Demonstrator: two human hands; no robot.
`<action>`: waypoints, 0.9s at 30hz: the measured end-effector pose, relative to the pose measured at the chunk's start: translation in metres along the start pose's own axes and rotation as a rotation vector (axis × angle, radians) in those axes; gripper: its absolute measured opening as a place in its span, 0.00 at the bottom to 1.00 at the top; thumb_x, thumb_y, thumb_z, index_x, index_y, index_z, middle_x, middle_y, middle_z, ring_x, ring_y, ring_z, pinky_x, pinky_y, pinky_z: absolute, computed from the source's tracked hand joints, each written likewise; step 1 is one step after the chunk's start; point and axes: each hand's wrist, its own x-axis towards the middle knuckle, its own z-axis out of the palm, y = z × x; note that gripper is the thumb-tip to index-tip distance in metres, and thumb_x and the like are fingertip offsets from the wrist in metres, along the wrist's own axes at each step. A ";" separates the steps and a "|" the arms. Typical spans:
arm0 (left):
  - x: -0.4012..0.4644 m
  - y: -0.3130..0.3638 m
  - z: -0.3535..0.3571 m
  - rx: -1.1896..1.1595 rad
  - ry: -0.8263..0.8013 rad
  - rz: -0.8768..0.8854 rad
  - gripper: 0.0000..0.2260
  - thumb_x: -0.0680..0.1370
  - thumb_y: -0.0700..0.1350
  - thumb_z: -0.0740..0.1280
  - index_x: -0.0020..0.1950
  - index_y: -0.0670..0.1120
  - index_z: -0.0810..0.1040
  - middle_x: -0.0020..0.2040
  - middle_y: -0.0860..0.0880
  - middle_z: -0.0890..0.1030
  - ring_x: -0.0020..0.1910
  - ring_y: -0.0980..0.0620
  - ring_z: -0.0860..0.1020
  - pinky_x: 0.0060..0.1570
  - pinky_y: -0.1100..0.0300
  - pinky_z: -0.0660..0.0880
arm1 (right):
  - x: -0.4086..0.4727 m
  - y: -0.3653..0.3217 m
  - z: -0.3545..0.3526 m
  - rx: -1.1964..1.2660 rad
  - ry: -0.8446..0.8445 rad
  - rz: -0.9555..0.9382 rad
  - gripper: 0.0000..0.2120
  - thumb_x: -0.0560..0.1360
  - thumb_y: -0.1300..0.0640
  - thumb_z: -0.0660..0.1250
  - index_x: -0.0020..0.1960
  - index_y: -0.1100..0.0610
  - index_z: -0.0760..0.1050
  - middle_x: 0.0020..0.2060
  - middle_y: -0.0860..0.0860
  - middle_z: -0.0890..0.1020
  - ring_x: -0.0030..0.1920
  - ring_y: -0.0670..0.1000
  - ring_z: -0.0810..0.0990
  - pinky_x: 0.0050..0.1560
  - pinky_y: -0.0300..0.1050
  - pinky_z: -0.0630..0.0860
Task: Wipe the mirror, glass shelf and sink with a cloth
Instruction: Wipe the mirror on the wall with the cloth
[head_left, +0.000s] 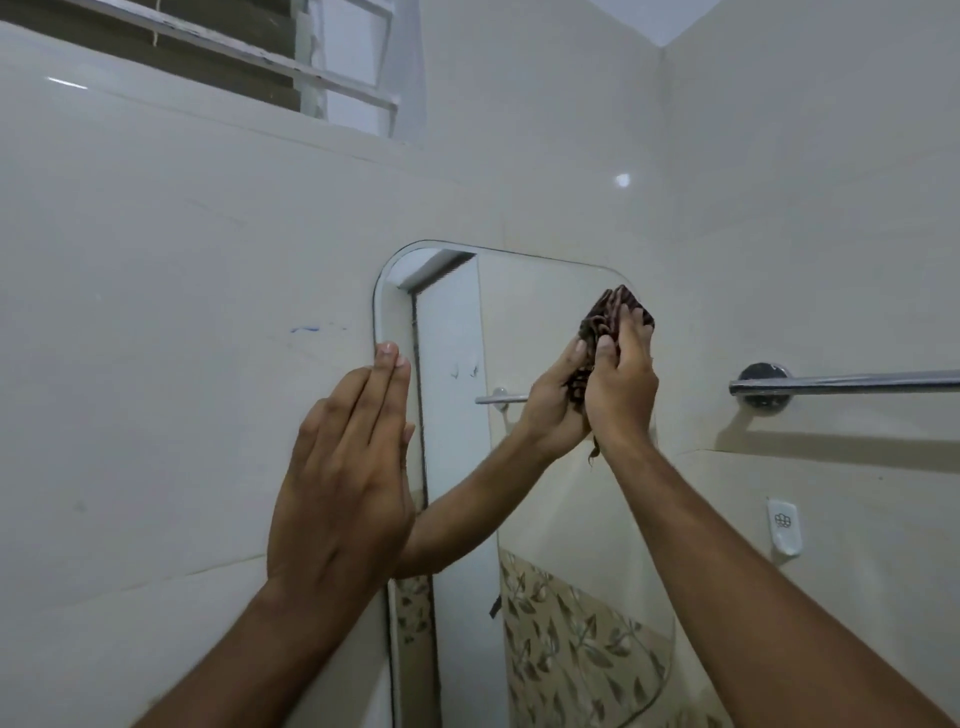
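A frameless mirror (524, 322) with rounded corners hangs on the cream tiled wall. My right hand (621, 384) presses a dark, striped crumpled cloth (621, 306) against the mirror's upper right corner; its reflection meets it on the glass. My left hand (340, 478) lies flat, fingers together, against the mirror's left edge and the wall beside it, holding nothing. The glass shelf and sink are out of view.
A chrome towel bar (841, 383) is fixed to the right wall, with a white adhesive hook (784, 527) below it. A louvred window (208, 52) sits high on the left. The mirror reflects a doorway and leaf-patterned tiles.
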 end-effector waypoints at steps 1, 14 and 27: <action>0.000 0.000 0.001 -0.015 0.012 0.000 0.26 0.84 0.42 0.53 0.80 0.45 0.49 0.80 0.49 0.54 0.78 0.51 0.58 0.73 0.52 0.61 | -0.008 -0.006 0.002 -0.002 -0.010 -0.038 0.23 0.84 0.56 0.54 0.78 0.51 0.59 0.78 0.47 0.59 0.79 0.48 0.53 0.78 0.54 0.54; 0.005 0.000 -0.023 -0.081 -0.121 -0.010 0.21 0.83 0.43 0.52 0.76 0.40 0.64 0.76 0.44 0.66 0.76 0.49 0.64 0.73 0.52 0.62 | -0.149 -0.082 0.032 0.138 -0.348 -0.456 0.24 0.84 0.61 0.56 0.79 0.55 0.58 0.79 0.49 0.56 0.79 0.45 0.46 0.79 0.51 0.45; 0.003 0.001 -0.018 0.000 -0.121 0.030 0.21 0.84 0.44 0.51 0.77 0.40 0.62 0.77 0.44 0.63 0.76 0.48 0.62 0.73 0.52 0.62 | -0.063 -0.012 0.013 -0.063 -0.166 -0.393 0.24 0.84 0.52 0.52 0.79 0.49 0.56 0.79 0.43 0.54 0.79 0.45 0.48 0.78 0.58 0.53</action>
